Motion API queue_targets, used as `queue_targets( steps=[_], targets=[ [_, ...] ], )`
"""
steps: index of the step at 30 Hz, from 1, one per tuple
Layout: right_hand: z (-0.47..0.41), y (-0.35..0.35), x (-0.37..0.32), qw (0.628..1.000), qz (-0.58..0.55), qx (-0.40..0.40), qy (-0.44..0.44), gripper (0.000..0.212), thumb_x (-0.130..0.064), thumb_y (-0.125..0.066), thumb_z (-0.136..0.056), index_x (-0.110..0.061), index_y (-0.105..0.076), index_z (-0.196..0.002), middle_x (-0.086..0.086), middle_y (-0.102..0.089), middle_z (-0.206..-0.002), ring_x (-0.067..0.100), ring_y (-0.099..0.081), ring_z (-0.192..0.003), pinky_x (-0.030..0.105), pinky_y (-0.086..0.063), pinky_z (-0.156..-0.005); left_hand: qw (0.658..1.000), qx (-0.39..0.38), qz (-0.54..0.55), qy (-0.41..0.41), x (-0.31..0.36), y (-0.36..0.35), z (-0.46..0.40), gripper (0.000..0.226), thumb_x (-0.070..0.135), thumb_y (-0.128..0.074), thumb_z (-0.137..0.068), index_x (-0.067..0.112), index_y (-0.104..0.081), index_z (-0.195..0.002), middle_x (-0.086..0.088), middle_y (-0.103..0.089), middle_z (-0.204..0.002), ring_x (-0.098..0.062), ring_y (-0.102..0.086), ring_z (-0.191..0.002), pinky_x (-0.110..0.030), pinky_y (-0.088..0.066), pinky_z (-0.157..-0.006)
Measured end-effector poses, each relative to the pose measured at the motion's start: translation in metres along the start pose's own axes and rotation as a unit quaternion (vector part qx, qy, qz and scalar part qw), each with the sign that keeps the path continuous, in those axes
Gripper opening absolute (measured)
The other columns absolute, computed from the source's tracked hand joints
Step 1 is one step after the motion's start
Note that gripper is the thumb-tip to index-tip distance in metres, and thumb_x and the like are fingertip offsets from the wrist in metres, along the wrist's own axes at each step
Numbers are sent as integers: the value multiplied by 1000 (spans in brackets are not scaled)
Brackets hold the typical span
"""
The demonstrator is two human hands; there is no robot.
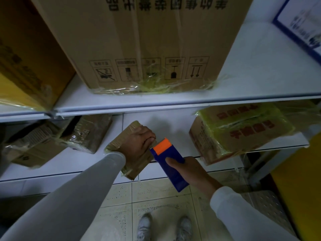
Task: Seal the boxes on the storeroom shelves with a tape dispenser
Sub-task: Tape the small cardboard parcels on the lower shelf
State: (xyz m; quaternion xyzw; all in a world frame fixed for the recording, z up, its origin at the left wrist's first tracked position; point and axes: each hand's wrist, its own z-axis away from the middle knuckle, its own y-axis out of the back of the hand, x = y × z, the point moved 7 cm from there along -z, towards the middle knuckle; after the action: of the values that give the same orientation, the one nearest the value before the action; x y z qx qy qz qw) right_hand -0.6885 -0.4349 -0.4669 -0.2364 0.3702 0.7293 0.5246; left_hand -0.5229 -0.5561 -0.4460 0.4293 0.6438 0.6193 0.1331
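My shoes point(145, 226) stand on the tiled floor point(156, 193). My right hand point(189, 169) grips the blue dispenser point(171, 166), thumb on top, its orange end point(163, 146) meeting the right edge of the small box point(121, 141). My left hand point(139, 142) lies on that box, fingers curled over the same edge. The box sits tilted on the lower shelf point(165, 124), between taped boxes point(52, 140) on the left and a yellow-wrapped box point(243, 131). Above, a large carton point(147, 40) rests on the upper shelf point(173, 100).

Perhaps six boxes point(139, 40), one dispenser point(169, 162)
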Motion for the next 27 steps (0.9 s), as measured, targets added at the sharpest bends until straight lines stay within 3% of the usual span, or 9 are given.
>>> queue_targets(
  steps=[6,11,15,19,24,27],
  targets=[
    [23,16,17,999,-27,-22,-39,57,-60,-71,-80,-5,-73,-92,8,-77,-81,20,-73,-70,30,-53,-64,999,-25,-19,26,-7,-6,-2,29,37,-29,-102,28,-56,-103,8,-56,-101,-8,-47,-93,-27,-36,-92],
    [19,9,22,998,2,0,-68,56,-62,-70,-80,-7,-70,-91,9,-75,-85,24,-73,-79,33,-56,-71,999,-18,-26,16,0,-6,-1,30,39,-30,-100,26,-57,-101,7,-58,-99,-11,-49,-91,-35,-42,-91],
    [-7,-2,0,993,111,12,-48,49,-62,-62,-84,-13,-64,-81,5,-69,-81,22,-68,-76,29,-47,-65,999,-19,-4,38,-2,-5,0,32,40,-31,-98,25,-59,-102,6,-58,-101,-11,-49,-94,-33,-40,-92],
    [-18,-9,2,949,311,9,-54,40,-59,-58,-86,-19,-55,-81,0,-62,-79,20,-64,-75,27,-48,-64,999,-34,-23,30,1,2,-1,35,41,-29,-98,24,-59,-101,6,-58,-99,-12,-50,-92,-30,-38,-92],
    [-7,-16,25,974,216,31,-54,46,-64,-56,-87,-22,-46,-69,-5,-54,-64,11,-54,-56,22,-36,-50,989,-33,-64,126,4,-5,-4,34,58,-54,-84,25,-48,-79,8,-47,-84,-12,-42,-82,-28,-34,-75],
    [-1,-8,30,982,176,45,-51,51,-66,-58,-85,-21,-47,-67,-5,-55,-61,11,-55,-54,21,-37,-50,977,-88,-142,129,15,-20,-13,24,42,-50,-84,19,-49,-84,0,-49,-88,-22,-46,-91,-33,-29,-92]
  ],
)
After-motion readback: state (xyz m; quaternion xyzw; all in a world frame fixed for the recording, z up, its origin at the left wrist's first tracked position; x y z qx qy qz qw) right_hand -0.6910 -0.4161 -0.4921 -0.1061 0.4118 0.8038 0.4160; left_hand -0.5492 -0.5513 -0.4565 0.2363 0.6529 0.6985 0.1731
